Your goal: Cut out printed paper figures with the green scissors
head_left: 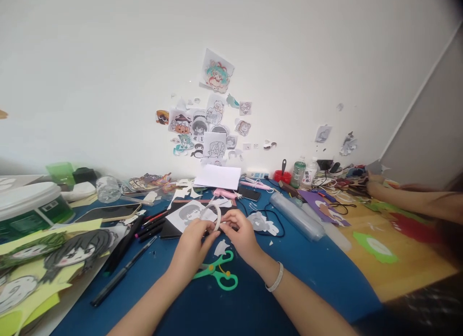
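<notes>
A narrow whitish roll of tape (218, 214) stands on edge between my hands, above the desk. My left hand (195, 239) is closed on its lower side, thumb and fingers pinching it. The fingers of my right hand (239, 231) are pinched together at the roll's right edge; any tape end between them is too small to see. Behind the roll, a paper with a grey drawing (184, 213) lies on a black board (170, 230). Green-handled scissors (224, 274) rest on the blue mat below my hands, beside a small white paper scrap (221, 248).
Pens (125, 268), a phone (108, 212) and cut-out drawings (79, 249) lie left, near a white-lidded tub (32, 201). A clear plastic roll (296, 215) lies right, with bottles (298, 172) behind. Another person's arm (408, 196) reaches in at far right.
</notes>
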### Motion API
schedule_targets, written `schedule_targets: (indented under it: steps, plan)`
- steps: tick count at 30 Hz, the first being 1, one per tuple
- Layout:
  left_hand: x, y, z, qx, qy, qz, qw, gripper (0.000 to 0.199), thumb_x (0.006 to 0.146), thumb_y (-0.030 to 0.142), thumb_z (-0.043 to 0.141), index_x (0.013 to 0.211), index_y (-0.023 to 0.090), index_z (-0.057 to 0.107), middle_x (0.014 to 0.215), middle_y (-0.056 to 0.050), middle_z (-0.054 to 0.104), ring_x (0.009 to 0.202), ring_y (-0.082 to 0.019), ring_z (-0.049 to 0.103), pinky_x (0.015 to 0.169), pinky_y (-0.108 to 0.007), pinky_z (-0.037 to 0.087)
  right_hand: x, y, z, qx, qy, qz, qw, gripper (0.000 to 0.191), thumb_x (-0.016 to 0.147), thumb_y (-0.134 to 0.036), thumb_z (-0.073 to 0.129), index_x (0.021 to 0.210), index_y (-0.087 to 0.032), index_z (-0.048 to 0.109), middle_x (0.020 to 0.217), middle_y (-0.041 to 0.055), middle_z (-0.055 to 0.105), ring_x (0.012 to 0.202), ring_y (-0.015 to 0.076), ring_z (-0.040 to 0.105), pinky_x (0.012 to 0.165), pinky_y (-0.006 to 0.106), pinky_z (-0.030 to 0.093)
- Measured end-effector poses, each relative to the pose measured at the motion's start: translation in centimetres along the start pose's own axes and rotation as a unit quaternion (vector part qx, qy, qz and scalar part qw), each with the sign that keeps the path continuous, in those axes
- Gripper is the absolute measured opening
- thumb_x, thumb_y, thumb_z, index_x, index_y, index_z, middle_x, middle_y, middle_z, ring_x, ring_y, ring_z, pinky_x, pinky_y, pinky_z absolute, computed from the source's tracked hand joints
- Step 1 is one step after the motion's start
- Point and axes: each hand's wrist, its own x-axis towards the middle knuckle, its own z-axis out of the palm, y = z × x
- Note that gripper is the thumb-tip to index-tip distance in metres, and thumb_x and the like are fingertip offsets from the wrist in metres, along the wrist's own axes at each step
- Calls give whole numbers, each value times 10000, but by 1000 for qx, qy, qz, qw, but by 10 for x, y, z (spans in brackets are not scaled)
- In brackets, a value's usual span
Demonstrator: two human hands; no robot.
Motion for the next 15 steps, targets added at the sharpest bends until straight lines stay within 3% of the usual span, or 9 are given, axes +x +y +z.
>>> schedule_targets:
  steps: [6, 11, 15]
  plan:
    - [-5, -3, 4, 11, -37, -13, 999, 202, 825, 386, 409, 797, 211, 506, 628, 4, 528, 560, -143, 508, 541, -228, 351, -3, -6, 3, -16, -1, -1, 1000, 71, 749, -241, 560, 777, -193, 604, 774, 23, 612, 715, 158, 599, 666, 277, 486]
    - [-6, -6, 8, 5, -70, -22, 997, 183, 830, 375, 400, 827, 214, 486, 646, 9, 544, 556, -139, 533, 528, -214, 347, -4, -9, 4, -32, -19, -6, 999, 69, 771, -225, 534, 721, -190, 566, 718, 8, 556, 659, 135, 544, 616, 248, 452]
    - [-4, -4, 7, 36, -99, -9, 994, 217, 853, 363, 355, 904, 197, 486, 634, -5, 555, 538, -160, 530, 501, -231, 328, -3, -8, 1, -101, -12, -41, 994, 108, 827, -244, 466, 745, -196, 518, 765, 17, 516, 724, 141, 506, 666, 256, 431]
